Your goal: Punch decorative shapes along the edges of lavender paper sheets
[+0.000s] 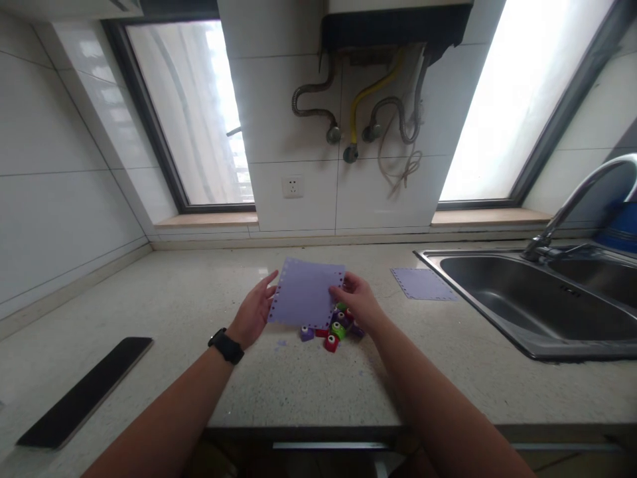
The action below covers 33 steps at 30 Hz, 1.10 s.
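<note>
A purple sheet [306,292] with small holes along its edges is held up above the counter. My right hand [359,302] pinches its right edge, thumb on the front face. My left hand [253,315], with a black watch on the wrist, is at the sheet's left edge with its fingers apart, the thumb raised; some fingertips are hidden near the edge. Below and partly behind the sheet lies a small pile of pieces with eye-like dots: a red piece [331,342], a green piece [338,330] and a purple piece [306,333] among them.
Another purple sheet [423,284] lies flat by the steel sink [497,312] on the right. A long black flat object [87,392] rests on the counter [189,285] at the left. A faucet [572,206] arches over the sink. Hoses hang on the wall.
</note>
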Motion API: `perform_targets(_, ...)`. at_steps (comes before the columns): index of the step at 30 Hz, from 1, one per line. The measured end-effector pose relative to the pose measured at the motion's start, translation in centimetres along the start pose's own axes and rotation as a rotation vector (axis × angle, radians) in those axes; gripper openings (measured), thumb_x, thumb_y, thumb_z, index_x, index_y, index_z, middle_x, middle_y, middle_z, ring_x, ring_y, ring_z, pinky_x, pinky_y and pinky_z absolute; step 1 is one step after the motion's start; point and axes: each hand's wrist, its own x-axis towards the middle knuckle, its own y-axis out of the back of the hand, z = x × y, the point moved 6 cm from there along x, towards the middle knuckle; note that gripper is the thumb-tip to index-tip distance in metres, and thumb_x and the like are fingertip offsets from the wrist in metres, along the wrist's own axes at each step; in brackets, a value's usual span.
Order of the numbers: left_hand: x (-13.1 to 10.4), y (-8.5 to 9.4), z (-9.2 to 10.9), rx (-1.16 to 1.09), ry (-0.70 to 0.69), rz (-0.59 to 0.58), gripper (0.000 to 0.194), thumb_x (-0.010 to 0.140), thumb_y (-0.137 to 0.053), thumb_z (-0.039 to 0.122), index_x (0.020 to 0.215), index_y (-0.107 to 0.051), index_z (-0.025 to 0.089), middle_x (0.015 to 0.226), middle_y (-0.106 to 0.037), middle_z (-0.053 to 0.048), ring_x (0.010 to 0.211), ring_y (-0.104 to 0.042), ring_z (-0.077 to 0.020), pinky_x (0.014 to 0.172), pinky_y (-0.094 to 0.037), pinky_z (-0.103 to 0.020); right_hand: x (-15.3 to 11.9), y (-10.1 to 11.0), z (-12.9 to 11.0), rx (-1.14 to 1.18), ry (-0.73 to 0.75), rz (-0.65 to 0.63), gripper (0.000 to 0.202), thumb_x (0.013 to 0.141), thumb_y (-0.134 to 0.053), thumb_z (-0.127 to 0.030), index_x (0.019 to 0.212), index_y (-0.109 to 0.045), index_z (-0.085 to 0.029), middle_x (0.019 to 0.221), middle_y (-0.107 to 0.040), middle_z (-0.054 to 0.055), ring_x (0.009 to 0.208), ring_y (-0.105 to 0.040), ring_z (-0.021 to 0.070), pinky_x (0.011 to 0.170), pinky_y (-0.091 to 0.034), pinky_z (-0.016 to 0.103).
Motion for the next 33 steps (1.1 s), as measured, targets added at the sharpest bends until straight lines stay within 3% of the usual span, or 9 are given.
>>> perform_targets(2, 0.0, 0.0, -0.4, 0.013, 0.058, -0.057, 0.064, 0.09, -0.06, 0.063, 0.136, -0.062, 0.018, 0.111, -0.073, -0.015, 0.084, -0.07, -0.0209, 0.074, -0.058, -0.037, 0.1, 0.5, 0.0, -0.047, -0.011, 0.036, 0.035, 0.074, -0.078, -0.039, 0.101, -0.069, -0.02, 0.092, -0.075, 0.005, 0.076, -0.069, 0.0192, 0.072, -0.056, 0.034)
perform_targets(5, 0.2, 0.5, -0.1, 0.222, -0.003, -0.007, 0.055, 0.076, -0.082, 0.048, 0.12, -0.071, 0.017, 0.089, -0.073, -0.006, 0.074, -0.067, -0.0177, 0.063, -0.057, -0.03, 0.1, 0.9, -0.2, -0.07, -0.007, 0.073, 0.031, 0.074, -0.077, -0.039, 0.099, -0.07, -0.021, 0.088, -0.075, 0.003, 0.072, -0.068, 0.0181, 0.068, -0.055, 0.032)
perform_targets(12, 0.4, 1.0, 0.5, 0.409, -0.062, 0.1, 0.036, 0.074, -0.084, 0.041, 0.099, -0.076, 0.016, 0.082, -0.072, -0.006, 0.068, -0.065, -0.0165, 0.054, -0.056, -0.027, 0.2, 1.3, -0.2, -0.121, 0.037, 0.062, 0.028, 0.075, -0.078, -0.038, 0.094, -0.072, -0.02, 0.084, -0.074, 0.004, 0.071, -0.066, 0.0183, 0.07, -0.054, 0.034)
perform_targets(16, 0.3, 1.1, 0.7, 0.39, -0.053, 0.154, 0.036, 0.073, -0.085, 0.041, 0.098, -0.077, 0.016, 0.083, -0.073, -0.007, 0.07, -0.065, -0.0169, 0.056, -0.058, -0.028, 0.4, 1.4, -0.1, -0.114, 0.079, 0.082, 0.03, 0.073, -0.081, -0.039, 0.094, -0.071, -0.02, 0.089, -0.075, 0.005, 0.078, -0.068, 0.0197, 0.077, -0.055, 0.036)
perform_targets(21, 0.3, 1.3, 0.5, 0.331, -0.054, 0.187, 0.04, 0.072, -0.085, 0.044, 0.1, -0.075, 0.016, 0.083, -0.072, -0.005, 0.07, -0.065, -0.016, 0.055, -0.058, -0.027, 0.7, 0.9, 1.1, -0.1, 0.024, -0.002, 0.031, 0.071, -0.082, -0.039, 0.092, -0.071, -0.02, 0.083, -0.074, 0.004, 0.073, -0.067, 0.0185, 0.073, -0.054, 0.035)
perform_targets(27, 0.4, 0.9, -0.4, 0.328, -0.033, 0.169, 0.039, 0.071, -0.085, 0.042, 0.096, -0.075, 0.014, 0.079, -0.071, -0.004, 0.069, -0.063, -0.0153, 0.055, -0.056, -0.026, 0.9, 1.7, 0.7, -0.182, 0.125, 0.103, 0.025, 0.075, -0.08, -0.039, 0.089, -0.073, -0.019, 0.081, -0.072, 0.003, 0.073, -0.064, 0.0183, 0.072, -0.05, 0.034)
perform_targets(33, 0.6, 0.8, -0.9, 0.334, -0.034, 0.158, 0.039, 0.073, -0.084, 0.042, 0.097, -0.074, 0.014, 0.078, -0.071, -0.004, 0.067, -0.064, -0.0153, 0.055, -0.055, -0.026, 1.1, 2.1, 0.7, -0.192, 0.163, 0.129, 0.025, 0.077, -0.079, -0.04, 0.089, -0.071, -0.02, 0.075, -0.067, 0.001, 0.068, -0.059, 0.017, 0.066, -0.046, 0.032)
